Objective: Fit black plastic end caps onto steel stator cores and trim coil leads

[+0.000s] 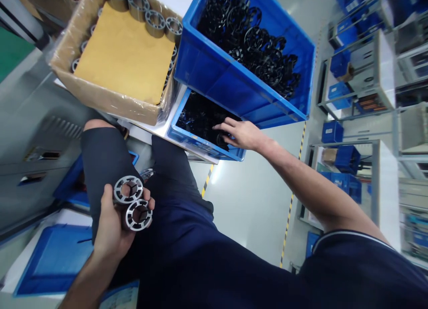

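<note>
Two round metal cores with slotted rims, an upper one (128, 189) and a lower one (138, 215), lie side by side in my left hand (115, 226), whose fingers wrap round them above my lap. My right hand (239, 133) reaches over the lower blue bin (197, 142), its fingers bent and partly spread among black parts (200, 117). Whether those fingertips pinch a part cannot be made out. Above that bin stands a large blue crate (214, 63) full of black ring-like parts (254, 41).
A plastic-lined cardboard box (110, 97) at the upper left holds more metal cores (155, 22) around a yellow-brown sheet (125, 52). A blue tray (50, 260) lies at the lower left. Shelves with blue bins (346, 159) stand at the right, beyond floor marking tape.
</note>
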The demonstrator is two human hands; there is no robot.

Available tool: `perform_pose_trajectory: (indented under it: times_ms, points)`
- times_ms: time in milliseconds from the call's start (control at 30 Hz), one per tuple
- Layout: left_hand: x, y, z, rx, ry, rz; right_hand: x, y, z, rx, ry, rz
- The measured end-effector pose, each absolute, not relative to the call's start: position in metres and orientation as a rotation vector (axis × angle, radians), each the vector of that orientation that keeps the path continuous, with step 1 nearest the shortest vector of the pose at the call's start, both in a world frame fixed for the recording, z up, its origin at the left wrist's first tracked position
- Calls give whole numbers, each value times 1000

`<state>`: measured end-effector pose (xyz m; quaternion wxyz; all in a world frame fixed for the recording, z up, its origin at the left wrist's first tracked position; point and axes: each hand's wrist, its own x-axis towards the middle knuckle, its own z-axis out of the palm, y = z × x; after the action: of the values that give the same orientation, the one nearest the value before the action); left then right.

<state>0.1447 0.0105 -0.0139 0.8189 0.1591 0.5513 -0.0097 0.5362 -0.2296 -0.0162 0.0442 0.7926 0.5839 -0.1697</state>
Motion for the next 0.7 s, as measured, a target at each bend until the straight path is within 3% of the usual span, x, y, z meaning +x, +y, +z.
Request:
perform_pose_trajectory:
  times_ms: [267,567,700]
  points:
    - [142,15,-10,458,1081,34,527,-238,-25,2849,1641,-392]
    - [149,3,4,676,928,327,482,-218,-12,3377,1535,71]
    - [156,-3,11,774,771,447,410,-177,-3,3484,1996,-194]
